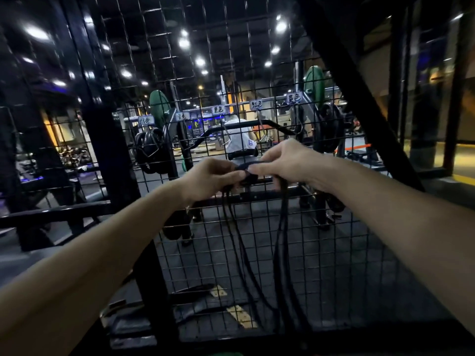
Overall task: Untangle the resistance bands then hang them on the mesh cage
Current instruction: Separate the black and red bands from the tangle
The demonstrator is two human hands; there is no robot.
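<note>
Resistance bands (246, 173): dark bundle held up in front of the mesh cage (295, 240), bunched between both hands, long loops hanging down toward the floor, none of it hooked on the wire. Left hand (213, 176): fingers curled, pinching the bunched part; right hand (288, 160): just beside it, fingers curled over the same bundle, gripping it. Beyond the mesh: small labels (257, 104) along its top edge, green weight plates (314, 84) on a rack, a person in a white shirt (237, 140).

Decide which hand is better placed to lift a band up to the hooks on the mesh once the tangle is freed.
Probably the right hand: it sits higher, nearer the hooks on the mesh, and grips the bands from above. The left hand pinches the tangle lower down.
</note>
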